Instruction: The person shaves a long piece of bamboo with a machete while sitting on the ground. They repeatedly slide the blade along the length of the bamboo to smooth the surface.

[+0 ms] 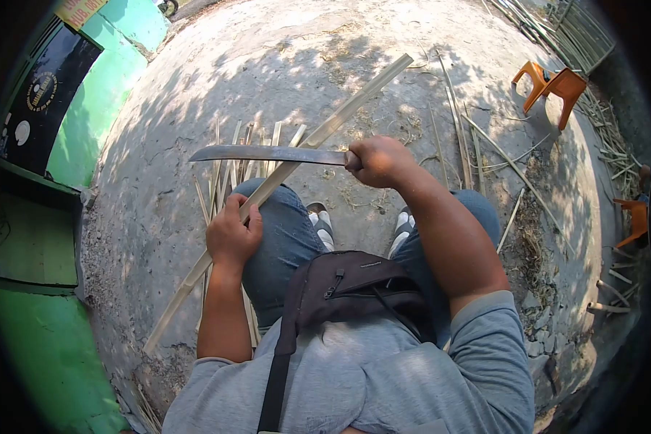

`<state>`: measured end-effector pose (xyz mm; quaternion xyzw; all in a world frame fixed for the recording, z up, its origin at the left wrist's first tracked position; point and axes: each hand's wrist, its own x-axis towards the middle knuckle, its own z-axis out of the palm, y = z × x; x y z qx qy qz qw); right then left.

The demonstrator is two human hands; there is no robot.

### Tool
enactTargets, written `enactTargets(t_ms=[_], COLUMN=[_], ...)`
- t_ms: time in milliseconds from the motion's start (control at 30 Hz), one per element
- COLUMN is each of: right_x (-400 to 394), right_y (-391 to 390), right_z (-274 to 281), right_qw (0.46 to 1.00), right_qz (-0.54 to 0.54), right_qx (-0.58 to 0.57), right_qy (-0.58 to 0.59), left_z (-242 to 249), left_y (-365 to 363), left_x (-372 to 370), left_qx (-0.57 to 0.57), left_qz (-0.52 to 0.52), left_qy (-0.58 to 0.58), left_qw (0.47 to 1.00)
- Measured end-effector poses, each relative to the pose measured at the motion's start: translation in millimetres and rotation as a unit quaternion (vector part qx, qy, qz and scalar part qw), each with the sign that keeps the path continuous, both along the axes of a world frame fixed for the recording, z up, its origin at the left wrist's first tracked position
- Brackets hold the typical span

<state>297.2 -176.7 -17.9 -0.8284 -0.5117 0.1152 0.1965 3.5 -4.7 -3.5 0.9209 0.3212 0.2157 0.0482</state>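
A long pale bamboo strip (340,116) runs slantwise from lower left to upper right, over my left thigh. My left hand (235,230) is wrapped round it below its middle. My right hand (377,162) grips the wooden handle of a machete (275,153). The long blade points left and lies across the strip, above my left hand; whether it cuts into the strip I cannot tell. More thin bamboo strips (230,163) lie beside and beyond my left knee.
Orange plastic chairs (568,85) stand at the right. Loose strips (510,163) lie on the concrete ground right of my knees, with a bamboo pile (611,137) at the far right. A green wall (43,354) borders the left. A dark bag (354,289) rests on my lap.
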Motion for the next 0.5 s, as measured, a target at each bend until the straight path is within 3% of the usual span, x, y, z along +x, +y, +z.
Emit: enactTargets(t_ms=[500], right_x=[2.2], right_y=[1.5], right_z=[-7.7], right_qw=[1.0], right_qz=[0.005], right_qx=[0.005], right_qy=[-0.008], left_z=[0.8], left_y=[-1.3], left_x=[0.5], left_qx=[0.007], left_qz=[0.002], left_qy=[-0.004], left_qw=[1.0])
